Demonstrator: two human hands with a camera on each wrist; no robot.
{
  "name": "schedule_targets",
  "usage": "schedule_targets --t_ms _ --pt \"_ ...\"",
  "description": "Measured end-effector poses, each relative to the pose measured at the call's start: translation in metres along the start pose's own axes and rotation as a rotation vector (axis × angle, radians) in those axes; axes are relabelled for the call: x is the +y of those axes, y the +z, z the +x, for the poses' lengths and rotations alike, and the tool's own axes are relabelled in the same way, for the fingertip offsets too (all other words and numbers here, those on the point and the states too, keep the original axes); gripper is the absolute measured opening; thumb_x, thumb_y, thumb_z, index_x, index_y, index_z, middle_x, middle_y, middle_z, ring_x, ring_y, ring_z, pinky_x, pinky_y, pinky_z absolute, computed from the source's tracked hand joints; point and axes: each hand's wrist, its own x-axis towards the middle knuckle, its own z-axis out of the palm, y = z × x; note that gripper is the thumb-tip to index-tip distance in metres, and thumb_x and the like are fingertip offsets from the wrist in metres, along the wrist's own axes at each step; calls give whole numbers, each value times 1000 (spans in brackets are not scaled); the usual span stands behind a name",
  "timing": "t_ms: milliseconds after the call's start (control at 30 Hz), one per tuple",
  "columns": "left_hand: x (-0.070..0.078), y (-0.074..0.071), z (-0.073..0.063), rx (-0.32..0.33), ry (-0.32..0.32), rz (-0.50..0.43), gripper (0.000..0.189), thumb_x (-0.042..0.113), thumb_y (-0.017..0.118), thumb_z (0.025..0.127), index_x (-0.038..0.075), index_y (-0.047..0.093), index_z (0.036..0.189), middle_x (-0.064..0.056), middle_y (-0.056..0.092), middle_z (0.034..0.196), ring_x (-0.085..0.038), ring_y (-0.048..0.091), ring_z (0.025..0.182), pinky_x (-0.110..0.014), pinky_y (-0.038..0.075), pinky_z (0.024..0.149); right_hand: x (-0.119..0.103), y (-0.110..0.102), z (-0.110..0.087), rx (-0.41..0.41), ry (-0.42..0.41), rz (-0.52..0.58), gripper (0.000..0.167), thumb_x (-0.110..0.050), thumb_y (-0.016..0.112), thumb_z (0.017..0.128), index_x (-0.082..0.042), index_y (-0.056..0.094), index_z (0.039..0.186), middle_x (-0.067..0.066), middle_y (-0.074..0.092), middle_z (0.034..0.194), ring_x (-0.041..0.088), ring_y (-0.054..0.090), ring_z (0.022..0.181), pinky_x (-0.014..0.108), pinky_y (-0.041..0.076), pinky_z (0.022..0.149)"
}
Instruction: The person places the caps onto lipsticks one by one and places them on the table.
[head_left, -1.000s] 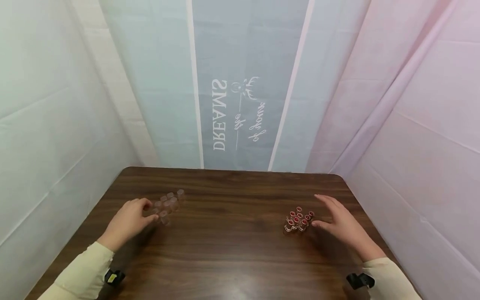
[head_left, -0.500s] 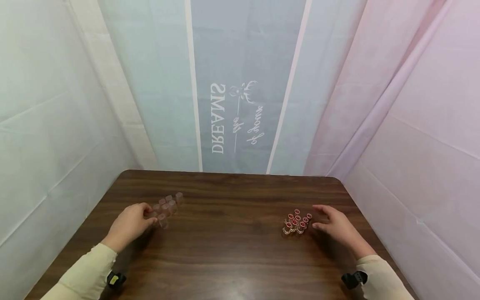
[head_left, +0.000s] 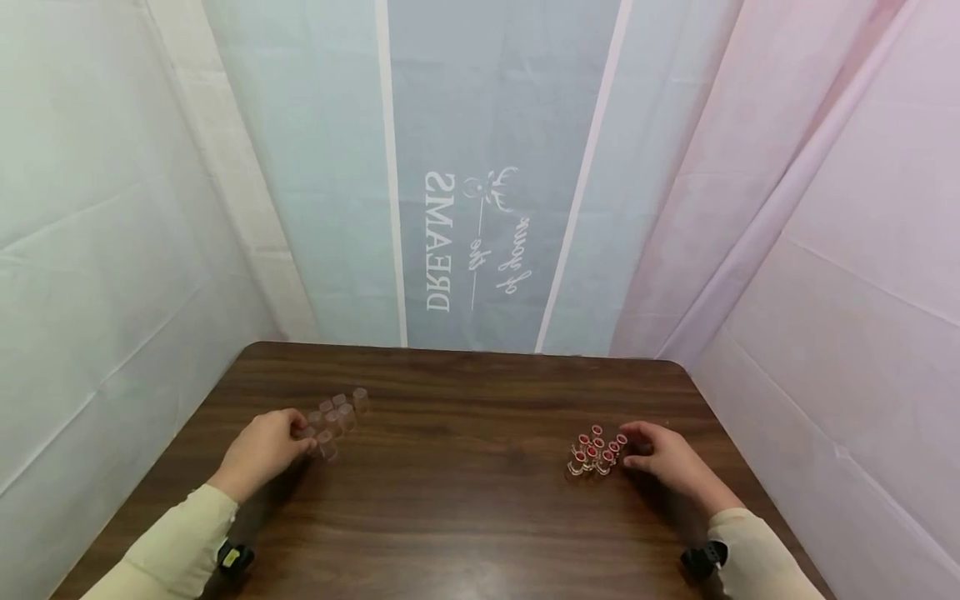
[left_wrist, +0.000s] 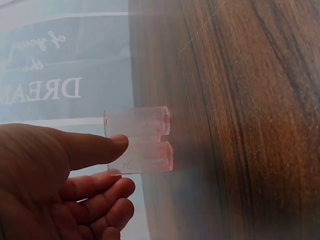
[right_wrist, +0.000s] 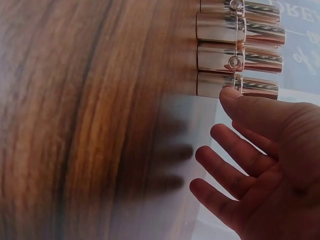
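Note:
In the head view my left hand (head_left: 258, 450) is at the near left end of a cluster of clear plastic caps (head_left: 346, 415). Its thumb and index finger pinch one clear cap (left_wrist: 142, 157), with the thumb tip over its side in the left wrist view; the other fingers curl below. On the right stand several upright lipstick tubes (head_left: 592, 452) with red tops and shiny rose-gold bodies. My right hand (head_left: 671, 462) is at their right side, thumb and index finger apart around the outermost lipstick tube (right_wrist: 212, 84). The thumb tip overlaps that tube in the right wrist view.
Both groups stand on a dark brown wood-grain table (head_left: 465, 483) with a wide stretch between them. A printed cloth (head_left: 480, 125) hangs behind the far edge. Pale cloth walls (head_left: 847, 317) rise along the sides.
My right hand has come in closer to the outermost lipstick tube, and its thumb and index finger have drawn nearer each other. The left hand has stayed at the caps. The view has shifted slightly.

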Motion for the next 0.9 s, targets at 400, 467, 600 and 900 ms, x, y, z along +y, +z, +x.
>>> schedule_targets --t_ms 400,467,600,900 --pt "0 -1 -2 -22 6 -26 27 21 80 89 2 70 106 -9 72 97 -22 67 82 -44 54 67 4 6 0 18 -34 9 40 -14 82 86 -9 70 124 8 72 118 31 66 114 48 53 93" --pt "0 -3 -3 -15 6 -29 25 19 79 90 2 70 105 -9 72 97 -22 67 82 -45 54 66 4 6 2 18 -42 1 40 -16 83 86 -10 70 124 7 72 117 30 66 113 48 53 93" --pt "1 -9 -6 -9 -6 -33 22 18 77 91 2 70 105 -9 72 96 -21 66 80 -44 53 65 3 7 3 10 -41 -15 39 -18 83 87 -12 71 123 6 73 117 29 66 113 47 52 94" --pt "16 -34 -11 57 49 -35 19 17 75 92 3 68 103 -9 71 94 -21 66 78 -43 53 64 3 4 3 -3 -25 2 37 -19 82 87 -13 71 122 7 72 118 32 65 115 51 51 95"
